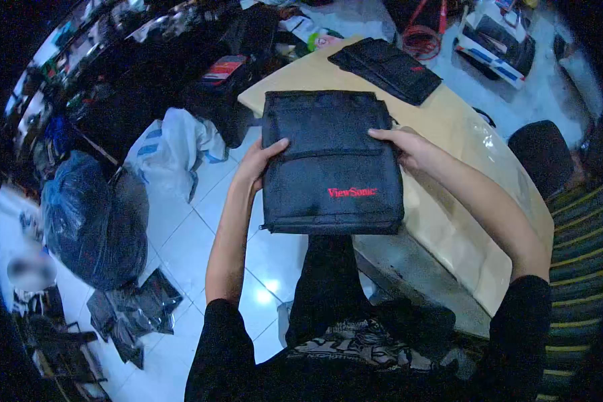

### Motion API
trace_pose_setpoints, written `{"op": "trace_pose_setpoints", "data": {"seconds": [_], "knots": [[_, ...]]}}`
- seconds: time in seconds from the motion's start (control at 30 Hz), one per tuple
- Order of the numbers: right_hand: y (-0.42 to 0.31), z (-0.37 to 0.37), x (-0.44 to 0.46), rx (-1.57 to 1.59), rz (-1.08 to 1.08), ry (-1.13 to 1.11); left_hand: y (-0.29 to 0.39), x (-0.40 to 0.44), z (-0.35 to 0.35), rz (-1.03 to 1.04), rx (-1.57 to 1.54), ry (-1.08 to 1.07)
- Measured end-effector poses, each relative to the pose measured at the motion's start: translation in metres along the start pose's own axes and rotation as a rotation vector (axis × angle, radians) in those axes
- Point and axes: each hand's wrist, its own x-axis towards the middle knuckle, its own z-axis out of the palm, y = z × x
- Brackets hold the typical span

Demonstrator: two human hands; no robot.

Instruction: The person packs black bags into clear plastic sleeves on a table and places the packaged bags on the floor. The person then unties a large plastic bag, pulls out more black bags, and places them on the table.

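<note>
A black fabric bag (331, 171) with red "ViewSonic" lettering is held up in front of me, above my lap and the table's left edge. My left hand (260, 161) grips its left side, thumb on the front face and fingers behind. On the opposite side, my right hand (409, 146) holds the bag the same way, its thumb near the upper right. The fingers behind the bag are mostly hidden. Farther back on the cream table (479, 201) lie more black bags (388, 68), flat, with a small red mark.
A large dark plastic sack (94, 221) and a white sack (174, 151) stand on the tiled floor at the left, with crumpled dark plastic (137, 311) below. A black chair back (541, 157) and a striped surface (576, 281) are at the right.
</note>
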Motion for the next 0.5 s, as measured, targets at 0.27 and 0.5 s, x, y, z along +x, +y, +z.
{"op": "trace_pose_setpoints", "data": {"seconds": [0.27,0.5], "knots": [[-0.074,0.040,-0.064,-0.025,-0.739,0.069,0.073,-0.030,0.054,0.771,0.319,0.122],[-0.142,0.107,-0.144,-0.202,-1.394,0.729,0.129,-0.030,0.191,1.620,0.616,0.598]]}}
